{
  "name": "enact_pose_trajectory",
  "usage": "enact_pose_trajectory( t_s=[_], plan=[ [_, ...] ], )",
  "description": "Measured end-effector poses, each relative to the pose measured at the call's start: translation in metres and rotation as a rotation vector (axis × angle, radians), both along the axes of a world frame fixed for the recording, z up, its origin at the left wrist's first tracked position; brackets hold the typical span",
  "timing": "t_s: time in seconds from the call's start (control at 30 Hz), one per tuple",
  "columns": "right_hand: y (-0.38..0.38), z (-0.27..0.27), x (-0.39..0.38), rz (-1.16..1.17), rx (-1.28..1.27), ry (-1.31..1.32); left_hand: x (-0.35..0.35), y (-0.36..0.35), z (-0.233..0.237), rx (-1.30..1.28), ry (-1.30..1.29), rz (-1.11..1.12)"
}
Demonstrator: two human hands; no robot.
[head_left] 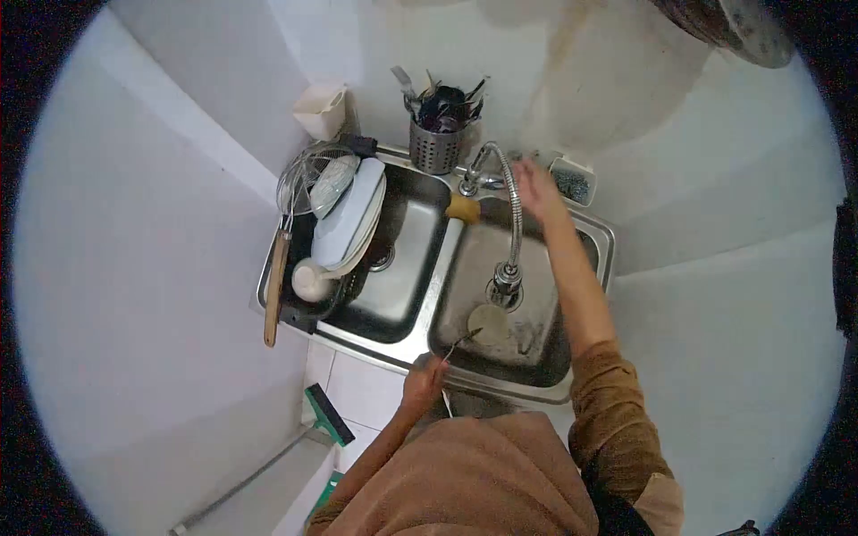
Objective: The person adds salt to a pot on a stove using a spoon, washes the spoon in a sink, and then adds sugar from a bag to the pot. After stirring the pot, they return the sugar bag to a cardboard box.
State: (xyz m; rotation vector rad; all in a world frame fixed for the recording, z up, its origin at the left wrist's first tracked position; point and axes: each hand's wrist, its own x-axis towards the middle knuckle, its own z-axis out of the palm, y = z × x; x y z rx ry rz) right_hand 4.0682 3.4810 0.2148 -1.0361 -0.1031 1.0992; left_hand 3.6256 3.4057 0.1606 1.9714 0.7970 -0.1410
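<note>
My left hand (pixel 424 382) is closed round the handle of a thin metal utensil (pixel 458 343) at the front rim of the right basin. The utensil's dark tip overlaps a pale round thing (pixel 490 322) low in that basin. My right hand (pixel 535 188) reaches to the back of the sink, just right of the tap base (pixel 468 186), its fingers stretched out and a little blurred. Between my hands the flexible spout (pixel 516 210) arches forward, with its spray head (pixel 508 276) hanging over the drain.
In the left basin (pixel 407 295), a rack holds white plates (pixel 350 214), a ladle (pixel 310 280) and a wood-handled strainer (pixel 278 277). A cutlery holder (pixel 435 148) stands behind. A yellow sponge or cloth (pixel 463 209) lies on the divider; a scourer tray (pixel 572 182) sits back right.
</note>
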Motion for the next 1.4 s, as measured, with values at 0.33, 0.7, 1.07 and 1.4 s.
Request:
enact_pose_trajectory(
  t_s=[0.33, 0.7, 1.07, 1.4],
  plan=[
    [-0.019, -0.023, -0.007, 0.196, -0.451, -1.839, -0.005, -0.035, 0.001, -0.177, -0.140, 0.583],
    [-0.052, -0.038, -0.033, -0.333, -0.473, -1.575, -0.041, -0.070, -0.018, -0.218, -0.410, 0.592],
    [-0.210, -0.050, -0.499, 0.469, -0.231, -0.818, -0.271, -0.165, 0.005, -0.245, -0.458, 1.116],
    [-0.265, -0.031, -0.882, 1.744, 0.015, -0.362, -0.495, -0.302, -0.003, -0.064, -0.760, 1.884]
  ],
)
